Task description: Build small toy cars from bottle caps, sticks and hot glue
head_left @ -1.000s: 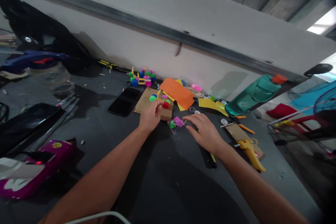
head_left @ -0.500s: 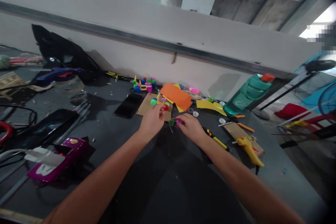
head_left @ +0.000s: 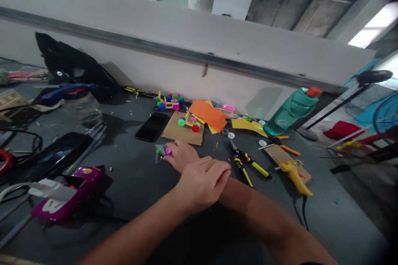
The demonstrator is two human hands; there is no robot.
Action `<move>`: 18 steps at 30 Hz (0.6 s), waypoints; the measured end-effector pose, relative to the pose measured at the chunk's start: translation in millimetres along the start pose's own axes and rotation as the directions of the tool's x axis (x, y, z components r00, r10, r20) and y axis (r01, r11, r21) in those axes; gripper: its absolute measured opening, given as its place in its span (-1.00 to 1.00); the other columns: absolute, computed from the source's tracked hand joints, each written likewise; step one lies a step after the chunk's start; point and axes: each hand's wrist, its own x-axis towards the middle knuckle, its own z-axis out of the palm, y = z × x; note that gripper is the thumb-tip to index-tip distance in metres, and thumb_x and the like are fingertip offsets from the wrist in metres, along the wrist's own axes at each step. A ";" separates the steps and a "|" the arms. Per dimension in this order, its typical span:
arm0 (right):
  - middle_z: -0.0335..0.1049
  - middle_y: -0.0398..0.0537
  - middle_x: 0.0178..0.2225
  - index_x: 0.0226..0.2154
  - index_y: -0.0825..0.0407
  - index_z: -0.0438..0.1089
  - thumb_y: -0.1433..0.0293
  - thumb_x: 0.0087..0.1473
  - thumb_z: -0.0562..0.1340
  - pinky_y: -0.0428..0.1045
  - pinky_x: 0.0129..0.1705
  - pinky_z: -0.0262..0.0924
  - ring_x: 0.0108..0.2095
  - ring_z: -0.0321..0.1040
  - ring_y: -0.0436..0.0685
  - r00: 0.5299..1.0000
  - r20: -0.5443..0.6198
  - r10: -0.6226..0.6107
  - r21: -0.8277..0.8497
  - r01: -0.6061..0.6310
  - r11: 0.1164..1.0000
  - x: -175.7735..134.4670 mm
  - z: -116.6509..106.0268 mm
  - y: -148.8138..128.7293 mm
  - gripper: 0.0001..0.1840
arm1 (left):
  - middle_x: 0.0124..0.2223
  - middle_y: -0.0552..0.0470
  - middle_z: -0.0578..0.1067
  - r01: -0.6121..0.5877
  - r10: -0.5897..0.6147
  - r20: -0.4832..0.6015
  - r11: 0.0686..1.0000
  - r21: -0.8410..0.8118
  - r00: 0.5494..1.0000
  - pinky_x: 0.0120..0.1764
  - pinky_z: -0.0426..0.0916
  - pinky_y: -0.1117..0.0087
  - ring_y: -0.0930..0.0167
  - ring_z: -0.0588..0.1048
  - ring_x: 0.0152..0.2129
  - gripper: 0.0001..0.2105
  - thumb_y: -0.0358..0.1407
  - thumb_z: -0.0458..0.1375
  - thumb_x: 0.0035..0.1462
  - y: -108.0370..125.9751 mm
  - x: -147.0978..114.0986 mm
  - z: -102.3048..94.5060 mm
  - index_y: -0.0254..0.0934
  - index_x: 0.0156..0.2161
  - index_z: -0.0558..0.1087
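Observation:
My right hand (head_left: 183,155) reaches across to the left, its fingers closed on a small clear plastic bag (head_left: 159,152) with green and purple pieces in it. Over the right wrist crosses my left hand (head_left: 203,182), fingers curled inward; whatever they may hold is hidden. Just beyond the hands, a small toy car (head_left: 188,121) with a yellow frame and green, blue and red wheels stands on a piece of brown cardboard (head_left: 170,131). Pliers (head_left: 238,158) with yellow and black handles lie right of the hands, partly open.
A black phone (head_left: 152,126) lies left of the cardboard. Orange paper (head_left: 209,114) and more colourful toy pieces (head_left: 170,101) are along the wall. A teal bottle (head_left: 292,112) and a yellow glue gun (head_left: 294,176) stand at right; a purple power strip (head_left: 70,192) lies at left.
My right hand has moved left with the plastic bag. My left hand has come away from the toy car, toward me and to the right, and now crosses the right wrist.

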 end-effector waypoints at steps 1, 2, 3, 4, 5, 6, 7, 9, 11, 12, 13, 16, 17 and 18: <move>0.37 -0.14 -0.23 -0.13 -0.04 0.33 0.38 0.08 0.15 -0.07 -0.17 0.17 -0.23 0.27 0.08 1.000 0.006 -0.005 0.001 0.005 1.000 -3.9 -2.6 2.8 -0.75 | -0.46 0.00 0.48 0.019 -0.019 -0.006 0.999 0.033 1.000 -0.38 0.34 0.36 0.40 0.44 -0.49 -0.84 -0.33 -0.02 0.17 -5.1 -3.2 -0.1 -0.27 -0.35 0.40; 0.36 -0.12 -0.19 -0.09 -0.03 0.30 0.38 0.08 0.15 -0.07 -0.17 0.18 -0.22 0.27 0.09 1.000 0.012 -0.009 -0.003 0.009 1.000 -9.5 -5.7 6.8 -0.71 | -0.51 0.01 0.46 0.048 -0.047 -0.020 0.996 0.071 0.999 -0.41 0.32 0.37 0.40 0.43 -0.53 -0.80 -0.30 -0.02 0.17 -11.4 -6.2 -0.2 -0.26 -0.43 0.38; 0.35 -0.09 -0.17 -0.06 -0.02 0.28 0.38 0.08 0.15 -0.06 -0.18 0.18 -0.20 0.27 0.10 1.000 0.016 -0.012 -0.016 0.012 1.000 -16.6 -9.3 11.9 -0.68 | -0.53 0.01 0.44 0.069 -0.067 -0.029 0.992 0.101 0.997 -0.43 0.31 0.38 0.41 0.42 -0.54 -0.77 -0.28 -0.02 0.17 -18.2 -9.1 -0.1 -0.26 -0.48 0.35; 0.35 -0.06 -0.16 -0.05 0.00 0.27 0.39 0.08 0.14 -0.06 -0.19 0.18 -0.20 0.27 0.10 1.000 0.019 -0.007 -0.037 0.008 0.999 -25.1 -13.5 18.5 -0.67 | -0.53 0.00 0.44 0.090 -0.087 -0.036 0.988 0.125 0.996 -0.46 0.28 0.40 0.42 0.41 -0.56 -0.76 -0.29 -0.04 0.18 -25.0 -11.6 0.5 -0.26 -0.48 0.34; 0.35 -0.03 -0.17 -0.08 0.03 0.29 0.39 0.07 0.14 -0.06 -0.20 0.17 -0.20 0.27 0.10 1.000 0.023 -0.003 -0.078 0.005 0.997 -34.5 -18.3 26.5 -0.69 | -0.53 0.01 0.43 0.123 -0.121 -0.025 0.981 0.147 0.992 -0.49 0.26 0.41 0.43 0.41 -0.58 -0.76 -0.29 -0.07 0.20 -31.5 -13.9 1.6 -0.27 -0.46 0.34; 0.38 -0.03 -0.24 -0.18 0.04 0.34 0.38 0.09 0.13 -0.06 -0.21 0.16 -0.22 0.27 0.10 1.000 0.020 0.009 -0.135 -0.007 0.991 -44.1 -23.6 35.8 -0.78 | -0.53 0.02 0.43 0.161 -0.162 -0.008 0.973 0.167 0.987 -0.51 0.24 0.42 0.43 0.40 -0.59 -0.75 -0.30 -0.09 0.21 -37.3 -15.9 3.4 -0.27 -0.44 0.34; 0.39 -0.04 -0.36 -0.31 0.03 0.37 0.37 0.13 0.08 -0.06 -0.26 0.15 -0.29 0.28 0.09 0.999 0.006 0.048 -0.211 -0.046 0.976 -53.0 -29.3 46.4 -0.83 | -0.54 0.03 0.42 0.197 -0.204 0.018 0.962 0.191 0.979 -0.53 0.22 0.42 0.43 0.39 -0.60 -0.75 -0.29 -0.11 0.23 -42.0 -17.8 5.8 -0.27 -0.42 0.33; 0.38 -0.03 -0.42 -0.42 0.04 0.37 0.30 0.18 0.02 -0.05 -0.27 0.13 -0.32 0.29 0.09 0.988 -0.076 0.134 -0.322 -0.152 0.934 -66.0 -41.0 70.1 -0.72 | -0.52 0.04 0.41 0.243 -0.270 0.096 0.942 0.230 0.958 -0.53 0.22 0.42 0.42 0.39 -0.58 -0.76 -0.30 -0.13 0.24 -48.0 -21.1 12.1 -0.27 -0.38 0.33; 0.40 -0.03 -0.40 -0.40 0.04 0.36 0.31 0.19 0.01 -0.05 -0.26 0.13 -0.32 0.30 0.09 0.973 -0.131 0.188 -0.344 -0.223 0.912 -69.6 -50.7 93.3 -0.72 | -0.47 0.02 0.42 0.223 -0.276 0.212 0.944 0.243 0.937 -0.48 0.25 0.40 0.39 0.41 -0.52 -0.79 -0.36 -0.12 0.22 -50.2 -24.4 19.2 -0.26 -0.35 0.33; 0.41 -0.02 -0.37 -0.35 0.05 0.37 0.35 0.19 0.00 -0.04 -0.24 0.14 -0.30 0.30 0.09 0.966 -0.154 0.208 -0.351 -0.250 0.902 -68.1 -54.0 103.1 -0.74 | -0.43 0.01 0.43 0.196 -0.260 0.274 0.951 0.239 0.926 -0.44 0.27 0.39 0.37 0.42 -0.48 -0.81 -0.40 -0.11 0.21 -50.3 -26.0 22.6 -0.26 -0.33 0.33; 0.42 0.00 -0.33 -0.30 0.05 0.37 0.40 0.18 0.00 -0.03 -0.20 0.13 -0.26 0.30 0.11 0.965 -0.158 0.209 -0.369 -0.255 0.894 -65.3 -55.9 110.6 -0.76 | -0.41 0.01 0.43 0.166 -0.237 0.329 0.959 0.230 0.914 -0.41 0.28 0.38 0.36 0.42 -0.45 -0.82 -0.43 -0.09 0.19 -50.1 -27.6 25.7 -0.26 -0.33 0.34; 0.41 0.07 -0.15 -0.14 0.06 0.36 0.53 0.10 0.05 0.10 -0.04 0.07 -0.08 0.22 0.20 0.988 -0.052 0.143 -0.470 -0.150 0.870 -57.9 -53.1 115.9 -0.71 | -0.39 0.00 0.43 0.133 -0.208 0.408 0.970 0.203 0.889 -0.35 0.31 0.36 0.35 0.42 -0.41 -0.83 -0.46 -0.07 0.16 -49.1 -31.2 31.6 -0.26 -0.35 0.36; 0.39 0.10 -0.11 -0.11 0.06 0.35 0.55 0.08 0.06 0.16 0.01 0.02 -0.03 0.19 0.23 0.994 0.003 0.111 -0.497 -0.095 0.862 -58.4 -50.1 111.9 -0.68 | -0.40 0.00 0.43 0.142 -0.211 0.405 0.971 0.194 0.890 -0.35 0.32 0.36 0.36 0.42 -0.42 -0.82 -0.47 -0.07 0.16 -49.1 -31.7 32.4 -0.26 -0.35 0.36; 0.38 0.12 -0.07 -0.09 0.07 0.34 0.56 0.07 0.06 0.21 0.05 -0.05 0.00 0.16 0.24 0.995 0.054 0.080 -0.512 -0.041 0.858 -60.9 -46.6 105.4 -0.66 | -0.41 0.01 0.42 0.157 -0.214 0.382 0.972 0.177 0.899 -0.35 0.32 0.36 0.36 0.42 -0.42 -0.81 -0.47 -0.07 0.16 -49.3 -31.9 32.9 -0.26 -0.36 0.37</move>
